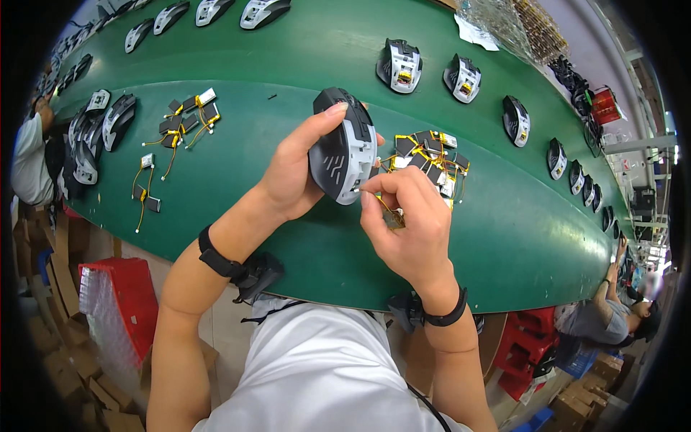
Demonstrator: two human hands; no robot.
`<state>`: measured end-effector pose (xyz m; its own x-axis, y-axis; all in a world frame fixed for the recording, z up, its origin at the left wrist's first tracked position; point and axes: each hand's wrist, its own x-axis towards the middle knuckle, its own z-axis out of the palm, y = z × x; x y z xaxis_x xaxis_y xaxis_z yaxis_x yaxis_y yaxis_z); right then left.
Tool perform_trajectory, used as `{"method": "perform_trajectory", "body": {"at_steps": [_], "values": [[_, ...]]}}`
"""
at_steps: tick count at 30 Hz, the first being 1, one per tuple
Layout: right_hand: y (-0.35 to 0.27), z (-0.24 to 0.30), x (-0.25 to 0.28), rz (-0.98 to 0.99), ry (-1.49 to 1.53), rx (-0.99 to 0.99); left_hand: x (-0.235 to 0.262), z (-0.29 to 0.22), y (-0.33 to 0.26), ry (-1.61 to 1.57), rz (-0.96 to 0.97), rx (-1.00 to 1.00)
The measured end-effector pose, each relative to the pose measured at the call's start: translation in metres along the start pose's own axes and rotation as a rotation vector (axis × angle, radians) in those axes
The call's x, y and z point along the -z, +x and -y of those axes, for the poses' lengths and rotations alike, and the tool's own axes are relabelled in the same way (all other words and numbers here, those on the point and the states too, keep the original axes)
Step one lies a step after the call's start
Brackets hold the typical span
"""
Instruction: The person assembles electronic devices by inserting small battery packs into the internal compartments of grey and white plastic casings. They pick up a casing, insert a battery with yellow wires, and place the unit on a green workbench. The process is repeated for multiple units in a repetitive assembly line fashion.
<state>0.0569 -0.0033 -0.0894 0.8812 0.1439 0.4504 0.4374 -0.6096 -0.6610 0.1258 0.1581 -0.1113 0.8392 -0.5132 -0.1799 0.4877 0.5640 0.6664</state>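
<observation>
My left hand (291, 169) is wrapped round a black and grey computer mouse (332, 155), tilted up above the green table with its open side facing right. At the mouse's lower right edge, my right hand (416, 225) pinches a thin yellow and brown battery wire (391, 209). A small white plug shows on that wire under my fingers. Whether its other end sits inside the mouse, I cannot tell. Just behind my right hand lies a pile of small batteries (430, 155) with yellow tape and thin wires.
Left on the green table (237, 165) lie more wired batteries (180, 124) and a cluster of mice (90, 137). Several open mice (400, 66) line the far strip, curving right. Clear wrapping (497, 25) is at the back. Red crates (129, 302) stand below; people sit at both ends.
</observation>
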Motion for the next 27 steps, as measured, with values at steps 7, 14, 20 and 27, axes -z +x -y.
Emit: {"method": "perform_trajectory", "body": {"at_steps": [7, 14, 20, 27], "values": [[0.001, -0.002, -0.003, 0.036, -0.137, 0.09, 0.002, 0.001, 0.001, -0.016, -0.036, 0.04], [0.001, -0.005, -0.008, 0.033, -0.167, 0.163, 0.005, 0.004, 0.0, -0.039, -0.033, 0.072], [0.003, -0.001, -0.006, 0.01, -0.12, 0.149, 0.005, -0.005, -0.001, -0.017, 0.0, 0.049], [0.003, 0.001, -0.013, 0.028, -0.134, 0.157, 0.008, 0.0, -0.002, -0.066, -0.038, 0.055]]}}
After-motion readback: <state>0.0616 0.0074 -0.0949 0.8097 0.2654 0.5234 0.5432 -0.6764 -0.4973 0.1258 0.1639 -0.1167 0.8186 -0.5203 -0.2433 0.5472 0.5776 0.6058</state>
